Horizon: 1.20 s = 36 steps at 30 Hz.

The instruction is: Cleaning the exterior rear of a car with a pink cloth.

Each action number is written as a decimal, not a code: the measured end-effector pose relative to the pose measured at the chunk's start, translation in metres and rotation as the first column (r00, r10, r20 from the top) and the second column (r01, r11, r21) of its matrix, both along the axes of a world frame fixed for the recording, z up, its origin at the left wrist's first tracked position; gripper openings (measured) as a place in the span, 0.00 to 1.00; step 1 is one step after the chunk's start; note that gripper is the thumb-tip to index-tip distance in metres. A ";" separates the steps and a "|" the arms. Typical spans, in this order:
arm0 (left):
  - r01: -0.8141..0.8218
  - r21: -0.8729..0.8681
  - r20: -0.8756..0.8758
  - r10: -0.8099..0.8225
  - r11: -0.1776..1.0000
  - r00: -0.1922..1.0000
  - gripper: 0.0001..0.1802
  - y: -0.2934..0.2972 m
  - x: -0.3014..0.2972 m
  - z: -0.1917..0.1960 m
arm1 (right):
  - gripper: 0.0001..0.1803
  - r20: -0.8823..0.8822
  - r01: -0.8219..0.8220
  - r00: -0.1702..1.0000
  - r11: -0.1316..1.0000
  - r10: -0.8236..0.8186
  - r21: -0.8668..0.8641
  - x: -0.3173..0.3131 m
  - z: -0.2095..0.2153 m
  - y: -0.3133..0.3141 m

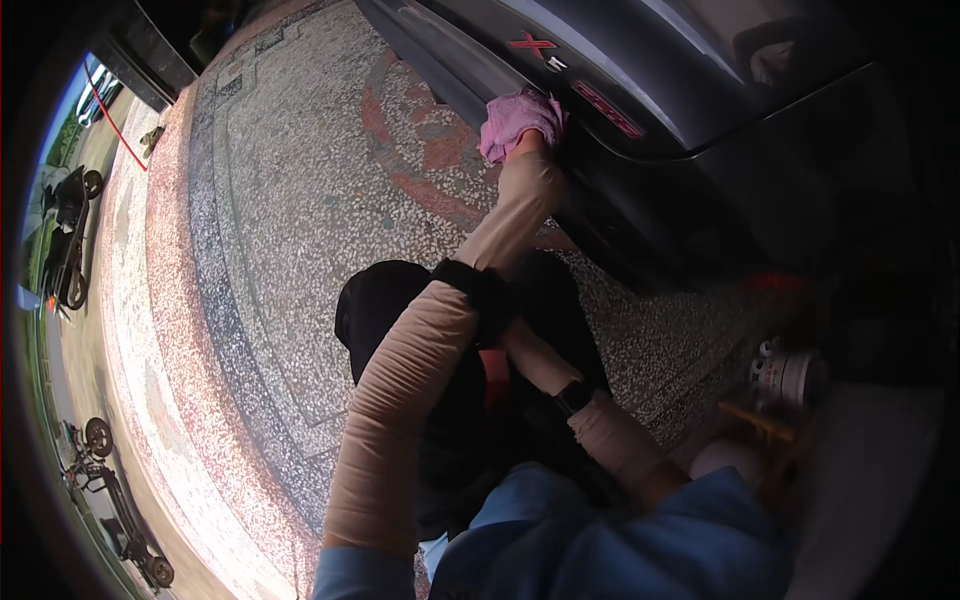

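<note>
My left hand (530, 142) is stretched out with a pink cloth (515, 118) bunched in it and around it. The cloth presses against the lower edge of a dark, glossy vehicle body (625, 65), just beside a red badge (532, 43). A beige sleeve covers the left arm, with a black band at its bend. Lower down, my right hand (515, 342) lies close to the left elbow, in front of my black trousers. Its fingers are hidden behind the left arm, and a dark watch (572, 397) sits on that wrist.
Speckled stone flooring (290, 200) with coloured inlays surrounds me. At right, in shadow, stand a pale cylindrical container (797, 378) and an orange-yellow object (760, 425). Outside at left are two motorbikes, one farther off (68, 238) and one nearer (115, 505).
</note>
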<state>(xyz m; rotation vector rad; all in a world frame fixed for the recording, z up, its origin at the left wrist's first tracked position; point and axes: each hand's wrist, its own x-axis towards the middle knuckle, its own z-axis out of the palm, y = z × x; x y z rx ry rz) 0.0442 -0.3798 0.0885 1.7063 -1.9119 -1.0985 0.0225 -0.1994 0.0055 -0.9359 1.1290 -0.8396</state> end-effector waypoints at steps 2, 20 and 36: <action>-0.122 -0.285 -0.231 0.055 0.951 0.971 0.19 0.013 -0.005 -0.024 | 0.13 -0.224 -0.163 0.969 0.954 0.106 -0.250 0.000 -0.006 0.000; 0.795 0.382 -0.750 0.661 0.472 -0.032 0.21 0.148 -0.070 -0.003 | 0.18 -0.558 -0.391 0.825 0.808 0.095 -0.441 0.002 -0.055 -0.008; -0.522 -0.489 -0.863 -0.301 0.699 0.406 0.24 0.012 -0.005 0.033 | 0.19 -0.065 -0.076 0.996 0.987 0.068 -0.141 -0.015 -0.001 0.004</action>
